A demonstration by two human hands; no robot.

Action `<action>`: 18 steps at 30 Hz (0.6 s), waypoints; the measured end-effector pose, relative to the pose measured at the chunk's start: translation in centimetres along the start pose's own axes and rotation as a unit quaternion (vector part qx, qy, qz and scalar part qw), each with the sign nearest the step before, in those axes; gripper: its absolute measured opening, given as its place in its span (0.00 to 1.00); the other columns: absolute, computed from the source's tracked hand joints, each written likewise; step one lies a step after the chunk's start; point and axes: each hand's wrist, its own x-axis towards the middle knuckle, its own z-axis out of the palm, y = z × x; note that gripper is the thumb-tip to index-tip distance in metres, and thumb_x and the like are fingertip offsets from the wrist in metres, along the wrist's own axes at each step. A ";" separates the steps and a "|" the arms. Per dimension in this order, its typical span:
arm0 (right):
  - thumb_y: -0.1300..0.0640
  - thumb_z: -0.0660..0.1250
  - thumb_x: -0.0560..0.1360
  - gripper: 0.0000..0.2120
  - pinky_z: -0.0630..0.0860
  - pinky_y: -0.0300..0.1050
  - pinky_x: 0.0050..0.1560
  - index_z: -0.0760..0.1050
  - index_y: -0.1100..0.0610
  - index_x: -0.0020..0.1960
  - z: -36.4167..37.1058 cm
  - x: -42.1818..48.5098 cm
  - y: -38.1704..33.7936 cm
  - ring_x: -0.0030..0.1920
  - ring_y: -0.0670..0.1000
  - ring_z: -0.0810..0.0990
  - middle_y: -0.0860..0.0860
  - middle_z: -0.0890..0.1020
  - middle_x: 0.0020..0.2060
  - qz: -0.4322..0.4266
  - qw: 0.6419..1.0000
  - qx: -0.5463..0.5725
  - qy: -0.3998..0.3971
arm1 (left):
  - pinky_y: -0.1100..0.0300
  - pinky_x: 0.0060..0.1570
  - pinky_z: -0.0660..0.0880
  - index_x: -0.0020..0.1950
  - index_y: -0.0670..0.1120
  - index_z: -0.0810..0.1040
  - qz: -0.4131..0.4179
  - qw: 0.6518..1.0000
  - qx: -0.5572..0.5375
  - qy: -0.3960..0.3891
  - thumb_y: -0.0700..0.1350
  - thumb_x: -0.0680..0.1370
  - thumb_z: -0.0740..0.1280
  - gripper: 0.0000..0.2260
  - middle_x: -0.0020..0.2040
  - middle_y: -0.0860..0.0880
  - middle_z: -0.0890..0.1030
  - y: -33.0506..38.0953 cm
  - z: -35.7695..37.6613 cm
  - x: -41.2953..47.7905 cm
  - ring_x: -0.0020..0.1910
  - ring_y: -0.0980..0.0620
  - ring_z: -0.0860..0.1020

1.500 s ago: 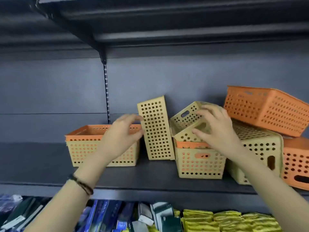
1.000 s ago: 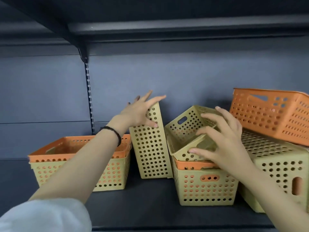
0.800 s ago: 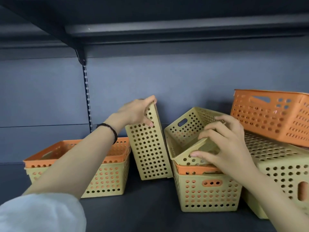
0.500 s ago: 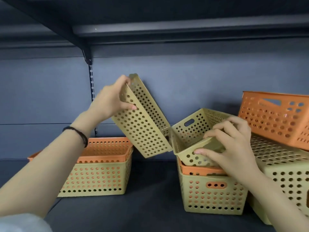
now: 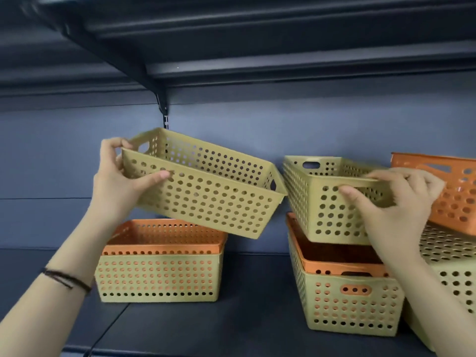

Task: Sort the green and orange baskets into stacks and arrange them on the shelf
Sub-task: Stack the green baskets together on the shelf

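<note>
Left green basket (image 5: 206, 197): up off the shelf (image 5: 244, 318), tilted, above the left nested pair (image 5: 159, 274).
Right green basket (image 5: 332, 202): held nearly level, just over the right nested pair (image 5: 347, 305).
Left hand (image 5: 116, 181): fingers (image 5: 154, 176) pinch the rim by the end slot, with the thumb on the front wall.
Right hand (image 5: 394, 210): fingers hooked over the near rim, thumb pressing the wall below.
Handling: looks light. The thin, holed walls will probably flex, while the rim seems stiff.
Best hold: I'd say the rolled rim or the handle slot, since the walls look smooth.

Orange basket (image 5: 461, 176) partly off-frame
</note>
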 end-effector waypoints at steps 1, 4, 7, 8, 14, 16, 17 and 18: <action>0.40 0.73 0.67 0.24 0.64 0.49 0.58 0.81 0.60 0.48 0.2 0.5 -0.4 0.57 0.64 0.68 0.58 0.78 0.45 0.003 1.000 0.005 0.012 | 0.50 0.45 0.77 0.46 0.64 0.62 -0.009 1.000 -0.013 -0.005 0.52 0.61 0.77 0.26 0.49 0.48 0.81 0.1 -0.7 -0.2 0.46 0.49 0.78; 0.40 0.72 0.68 0.24 0.61 0.38 0.59 0.80 0.61 0.49 0.7 1.9 -1.8 0.56 0.58 0.66 0.58 0.77 0.46 0.024 0.999 0.029 0.035 | 0.51 0.41 0.76 0.46 0.63 0.63 -0.028 0.998 -0.047 -0.019 0.49 0.62 0.76 0.25 0.46 0.47 0.81 -0.3 -3.2 -0.8 0.44 0.48 0.79; 0.42 0.73 0.68 0.22 0.58 0.30 0.59 0.80 0.60 0.50 1.3 3.0 -3.1 0.57 0.53 0.64 0.44 0.71 0.46 0.052 0.995 0.060 0.055 | 0.52 0.40 0.74 0.47 0.62 0.65 -0.045 0.996 -0.077 -0.021 0.46 0.61 0.75 0.24 0.38 0.52 0.84 -0.7 -6.0 -1.5 0.41 0.48 0.79; 0.42 0.74 0.68 0.22 0.58 0.29 0.58 0.80 0.60 0.50 1.5 3.4 -3.6 0.58 0.52 0.63 0.41 0.69 0.45 0.058 0.994 0.070 0.057 | 0.52 0.39 0.74 0.46 0.62 0.66 -0.050 0.995 -0.083 -0.027 0.46 0.62 0.75 0.23 0.36 0.55 0.84 -0.8 -6.8 -1.7 0.40 0.48 0.79; 0.38 0.72 0.68 0.24 0.59 0.30 0.58 0.79 0.57 0.50 2.6 4.3 -7.4 0.58 0.49 0.63 0.36 0.66 0.45 0.082 0.990 0.107 0.032 | 0.54 0.41 0.74 0.46 0.60 0.67 -0.107 0.983 -0.092 -0.113 0.50 0.55 0.83 0.29 0.34 0.55 0.85 -0.3 -9.0 -3.5 0.39 0.50 0.79; 0.38 0.72 0.68 0.24 0.59 0.29 0.57 0.79 0.57 0.51 2.8 4.2 -8.7 0.58 0.48 0.63 0.37 0.67 0.45 0.089 0.988 0.121 0.030 | 0.55 0.41 0.77 0.45 0.61 0.68 -0.121 0.978 -0.084 -0.146 0.59 0.47 0.82 0.33 0.36 0.54 0.84 -0.1 -9.0 -4.2 0.37 0.53 0.81; 0.38 0.72 0.68 0.23 0.60 0.29 0.57 0.78 0.57 0.51 2.9 4.2 -9.4 0.58 0.48 0.64 0.38 0.67 0.45 0.090 0.987 0.131 0.029 | 0.56 0.39 0.78 0.45 0.61 0.69 -0.126 0.976 -0.086 -0.158 0.62 0.45 0.82 0.35 0.36 0.53 0.84 0.1 -8.9 -4.5 0.36 0.54 0.81; 0.38 0.71 0.68 0.23 0.61 0.30 0.57 0.78 0.56 0.51 2.9 4.1 -10.1 0.58 0.48 0.64 0.38 0.68 0.45 0.087 0.985 0.144 0.027 | 0.57 0.38 0.79 0.45 0.60 0.69 -0.129 0.974 -0.088 -0.164 0.63 0.43 0.81 0.36 0.37 0.53 0.85 0.1 -8.8 -4.7 0.36 0.55 0.81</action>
